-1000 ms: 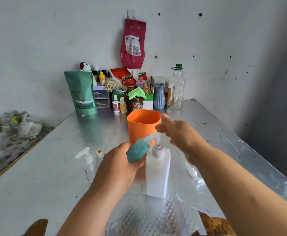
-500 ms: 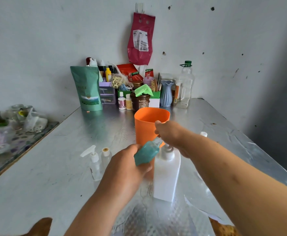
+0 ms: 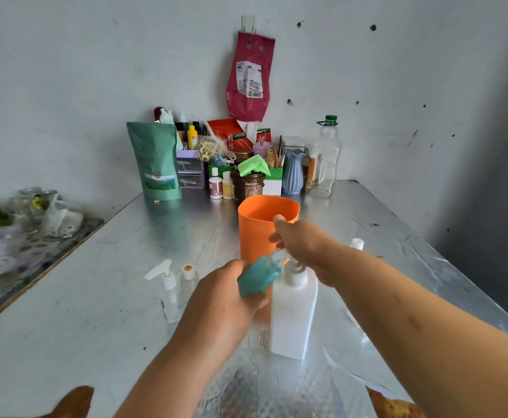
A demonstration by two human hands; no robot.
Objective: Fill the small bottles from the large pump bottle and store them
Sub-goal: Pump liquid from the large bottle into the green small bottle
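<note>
Small teal bottle is held tilted in the left hand, grip clamped round its body, neck set at the spout of the large pump bottle. Right hand is curled over the pump head, grip closed on it; a second ago it was hovering above. Fill levels cannot be told. Orange cup stands just behind. Small bottles counted: three. Clear pump-topped bottle and clear open-necked bottle stand left on the bench.
</note>
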